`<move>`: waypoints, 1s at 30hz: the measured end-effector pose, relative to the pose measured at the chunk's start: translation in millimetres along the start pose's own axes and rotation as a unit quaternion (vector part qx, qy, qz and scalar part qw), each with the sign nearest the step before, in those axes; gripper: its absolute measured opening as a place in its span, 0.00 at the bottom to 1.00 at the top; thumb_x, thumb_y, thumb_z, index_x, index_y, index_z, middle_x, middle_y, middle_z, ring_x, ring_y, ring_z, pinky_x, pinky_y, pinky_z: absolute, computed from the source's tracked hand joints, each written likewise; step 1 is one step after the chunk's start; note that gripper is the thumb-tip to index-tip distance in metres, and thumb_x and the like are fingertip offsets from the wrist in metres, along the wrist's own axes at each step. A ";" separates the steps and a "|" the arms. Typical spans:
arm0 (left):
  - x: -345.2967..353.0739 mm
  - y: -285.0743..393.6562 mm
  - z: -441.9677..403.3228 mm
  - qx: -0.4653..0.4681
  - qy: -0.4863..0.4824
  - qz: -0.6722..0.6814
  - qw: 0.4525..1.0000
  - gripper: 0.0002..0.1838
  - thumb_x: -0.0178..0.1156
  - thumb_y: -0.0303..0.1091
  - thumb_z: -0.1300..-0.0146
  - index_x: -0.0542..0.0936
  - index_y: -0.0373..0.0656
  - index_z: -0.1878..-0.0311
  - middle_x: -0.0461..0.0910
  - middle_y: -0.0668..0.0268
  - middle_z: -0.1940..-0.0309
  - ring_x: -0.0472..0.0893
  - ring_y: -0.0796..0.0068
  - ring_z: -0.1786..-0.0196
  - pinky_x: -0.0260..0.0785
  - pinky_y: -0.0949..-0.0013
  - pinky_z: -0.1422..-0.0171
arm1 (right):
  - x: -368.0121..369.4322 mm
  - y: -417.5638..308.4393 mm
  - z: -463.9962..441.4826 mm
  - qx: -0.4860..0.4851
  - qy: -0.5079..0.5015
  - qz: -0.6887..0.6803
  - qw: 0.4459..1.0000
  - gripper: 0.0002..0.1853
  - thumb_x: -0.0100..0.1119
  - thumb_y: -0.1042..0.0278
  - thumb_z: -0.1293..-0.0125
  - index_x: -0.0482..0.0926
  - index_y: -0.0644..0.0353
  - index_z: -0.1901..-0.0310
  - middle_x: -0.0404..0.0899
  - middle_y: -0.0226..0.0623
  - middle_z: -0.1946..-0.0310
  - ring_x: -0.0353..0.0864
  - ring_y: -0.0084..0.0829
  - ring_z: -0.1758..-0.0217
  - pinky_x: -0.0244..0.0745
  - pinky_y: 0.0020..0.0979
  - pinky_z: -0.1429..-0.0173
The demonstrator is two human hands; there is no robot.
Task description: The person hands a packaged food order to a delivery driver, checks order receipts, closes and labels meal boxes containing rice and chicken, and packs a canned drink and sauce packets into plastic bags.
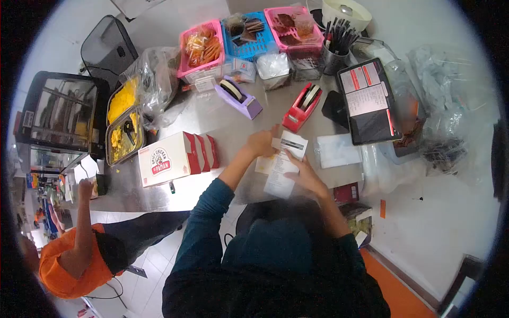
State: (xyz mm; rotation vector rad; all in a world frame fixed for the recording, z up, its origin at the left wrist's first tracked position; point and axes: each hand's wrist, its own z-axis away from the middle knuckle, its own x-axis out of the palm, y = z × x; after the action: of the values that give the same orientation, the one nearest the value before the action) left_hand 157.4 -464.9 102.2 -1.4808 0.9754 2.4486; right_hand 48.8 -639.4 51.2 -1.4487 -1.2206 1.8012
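Holding white receipt (280,165) over surface (233,123) nr front edge, w/ spread fingers of R hand (305,176) on R long side. Also at far-L side w/ fingers of L hand (261,143); can't tell if gripping. Running lengthwise front-to-back, tilted slightly R, pointing dark-band end twd red tape dispenser (302,107).

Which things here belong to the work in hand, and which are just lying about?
Likely in use:
printed slip, held between left hand and right hand
red tape dispenser, near the left hand

Apparently lying about:
purple tape dispenser
blue basket
yellow food
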 end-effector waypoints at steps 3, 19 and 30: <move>-9.1 -2.7 13.5 -0.066 0.058 -0.051 0.995 0.45 0.64 0.48 0.57 0.53 0.47 0.37 0.76 0.50 0.66 0.77 0.54 0.65 0.69 0.60 0.61 | -4.2 -4.1 -8.3 0.011 -0.033 -0.017 0.999 0.40 0.64 0.68 0.54 0.55 0.49 0.38 0.56 0.51 0.44 0.50 0.47 0.37 0.49 0.36 0.36; 43.3 -22.1 45.2 -0.125 0.245 -0.050 0.960 0.38 0.43 0.60 0.46 0.50 0.51 0.36 0.41 0.54 0.35 0.42 0.46 0.34 0.33 0.42 0.37 | -33.2 -67.7 -60.2 -0.001 0.158 -0.050 0.986 0.23 0.54 0.79 0.49 0.65 0.63 0.48 0.68 0.44 0.52 0.73 0.32 0.57 0.67 0.29 0.52; 37.2 -27.5 32.7 -0.113 0.276 0.060 0.953 0.35 0.46 0.53 0.44 0.53 0.46 0.37 0.46 0.53 0.36 0.44 0.48 0.34 0.30 0.47 0.35 | -405.5 -43.0 -244.1 -0.068 0.378 0.210 0.899 0.09 0.54 0.66 0.48 0.78 0.61 0.70 0.76 0.39 0.80 0.75 0.30 0.77 0.70 0.28 0.70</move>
State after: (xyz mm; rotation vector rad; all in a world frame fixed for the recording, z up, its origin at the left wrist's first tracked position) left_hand 124.9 -432.6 69.0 -2.3310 0.9012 2.3266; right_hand 392.3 -877.8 277.2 -2.3252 -0.6605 1.1570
